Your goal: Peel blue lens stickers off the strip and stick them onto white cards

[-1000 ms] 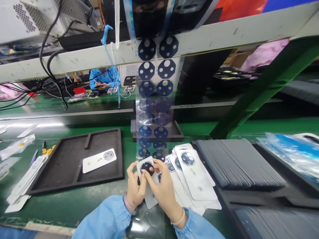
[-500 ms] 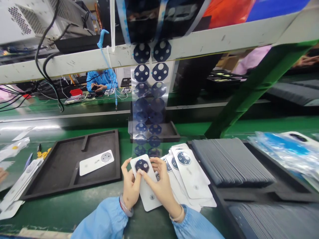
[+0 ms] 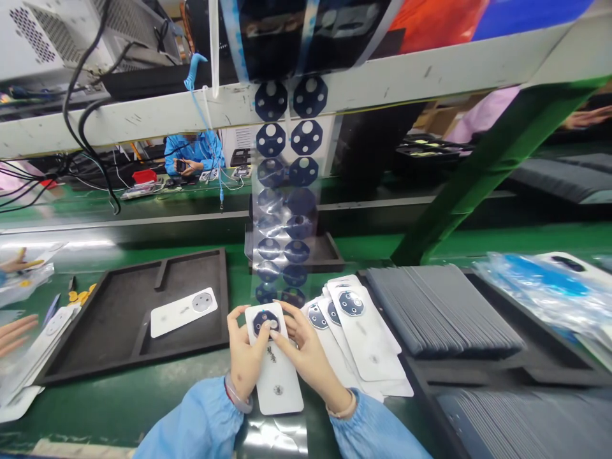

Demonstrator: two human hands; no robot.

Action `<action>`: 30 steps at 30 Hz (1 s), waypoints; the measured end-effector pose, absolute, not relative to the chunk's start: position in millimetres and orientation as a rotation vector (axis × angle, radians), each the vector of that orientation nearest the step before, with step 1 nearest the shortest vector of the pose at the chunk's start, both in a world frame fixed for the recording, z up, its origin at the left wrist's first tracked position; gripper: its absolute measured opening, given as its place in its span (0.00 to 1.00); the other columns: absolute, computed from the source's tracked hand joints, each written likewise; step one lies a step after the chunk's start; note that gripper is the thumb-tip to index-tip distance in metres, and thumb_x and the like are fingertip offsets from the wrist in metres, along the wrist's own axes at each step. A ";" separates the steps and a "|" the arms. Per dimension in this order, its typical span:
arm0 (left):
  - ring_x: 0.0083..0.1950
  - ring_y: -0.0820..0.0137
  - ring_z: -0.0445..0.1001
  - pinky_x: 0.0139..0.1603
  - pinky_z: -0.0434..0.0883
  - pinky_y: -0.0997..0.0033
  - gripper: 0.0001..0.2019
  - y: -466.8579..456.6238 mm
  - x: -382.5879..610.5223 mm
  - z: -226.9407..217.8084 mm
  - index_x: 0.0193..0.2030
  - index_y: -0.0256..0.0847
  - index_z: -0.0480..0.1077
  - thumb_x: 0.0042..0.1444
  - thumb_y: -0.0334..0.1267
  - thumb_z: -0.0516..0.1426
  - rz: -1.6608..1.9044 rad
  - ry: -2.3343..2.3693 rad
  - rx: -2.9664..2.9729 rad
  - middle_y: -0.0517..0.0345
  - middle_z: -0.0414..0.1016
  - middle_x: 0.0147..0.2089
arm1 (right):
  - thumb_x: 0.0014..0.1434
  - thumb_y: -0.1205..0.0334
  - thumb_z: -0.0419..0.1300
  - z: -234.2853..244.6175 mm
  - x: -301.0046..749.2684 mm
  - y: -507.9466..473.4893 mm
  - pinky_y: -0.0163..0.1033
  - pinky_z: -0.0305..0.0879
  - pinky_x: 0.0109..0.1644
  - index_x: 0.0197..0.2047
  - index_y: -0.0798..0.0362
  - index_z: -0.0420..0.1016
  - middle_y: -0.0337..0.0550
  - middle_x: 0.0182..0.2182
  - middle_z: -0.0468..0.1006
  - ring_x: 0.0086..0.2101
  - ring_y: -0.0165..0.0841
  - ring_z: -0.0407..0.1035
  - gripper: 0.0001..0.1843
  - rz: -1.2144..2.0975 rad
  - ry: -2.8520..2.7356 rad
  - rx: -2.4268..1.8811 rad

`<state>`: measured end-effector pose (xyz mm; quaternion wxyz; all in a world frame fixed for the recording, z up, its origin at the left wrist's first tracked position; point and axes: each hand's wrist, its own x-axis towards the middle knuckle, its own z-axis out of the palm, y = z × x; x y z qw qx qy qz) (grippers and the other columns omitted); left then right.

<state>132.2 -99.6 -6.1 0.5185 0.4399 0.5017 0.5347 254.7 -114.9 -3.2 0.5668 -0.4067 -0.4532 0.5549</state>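
Both of my hands hold a white phone back cover, upper end tilted slightly left. My left hand grips its left edge, thumb resting on the dark octagonal camera sticker near the top. From the other side my right hand curls round the upper right edge, its thumb also at the sticker. Just right of my hands lies a fanned pile of white back covers with dark octagons. A sheet of clear film with dark octagonal stickers hangs straight ahead. Below the held cover, shiny clear film lies on the bench.
At left, a black tray carries one white cover. Grey sheets stand packed in a tray at right, beside plastic bags. A co-worker's hand reaches in at far left. A green post slants at right.
The held cover has swung straighter and a little lower, baring its printed mark and the clear film below. My thumbs have shifted on the sticker. A co-worker's hands have come further in at left.
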 end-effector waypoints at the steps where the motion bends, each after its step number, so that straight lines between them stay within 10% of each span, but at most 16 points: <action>1: 0.27 0.69 0.78 0.28 0.73 0.74 0.28 -99.4 132.5 -5.5 0.53 0.45 0.53 0.53 0.47 0.63 1.288 1.205 1.042 0.62 0.79 0.29 | 0.58 0.53 0.64 -3.0 254.5 -115.1 0.45 0.69 0.52 0.57 0.47 0.62 0.47 0.47 0.80 0.47 0.39 0.75 0.26 1.309 -1.061 -0.958; 15: 0.24 0.69 0.75 0.24 0.68 0.74 0.22 -106.9 134.1 -12.9 0.50 0.44 0.53 0.59 0.56 0.55 1.170 1.145 1.095 0.64 0.74 0.27 | 0.49 0.44 0.70 -6.7 250.2 -111.4 0.34 0.65 0.29 0.34 0.48 0.60 0.35 0.22 0.78 0.27 0.34 0.75 0.25 1.266 -0.741 -1.103; 21: 0.48 0.62 0.75 0.51 0.70 0.60 0.18 -110.3 126.8 -36.3 0.49 0.39 0.63 0.59 0.50 0.56 1.296 1.215 1.379 0.48 0.70 0.48 | 0.48 0.50 0.72 -7.5 256.5 -109.1 0.34 0.68 0.35 0.35 0.49 0.62 0.36 0.29 0.76 0.32 0.33 0.73 0.23 1.249 -0.904 -1.130; 30: 0.52 0.59 0.73 0.54 0.70 0.59 0.18 -103.7 122.8 -25.9 0.50 0.38 0.68 0.61 0.48 0.55 1.297 1.152 1.388 0.44 0.69 0.51 | 0.60 0.54 0.61 -13.0 252.2 -117.1 0.45 0.70 0.53 0.57 0.48 0.59 0.47 0.48 0.72 0.48 0.39 0.71 0.25 0.989 -1.161 -1.218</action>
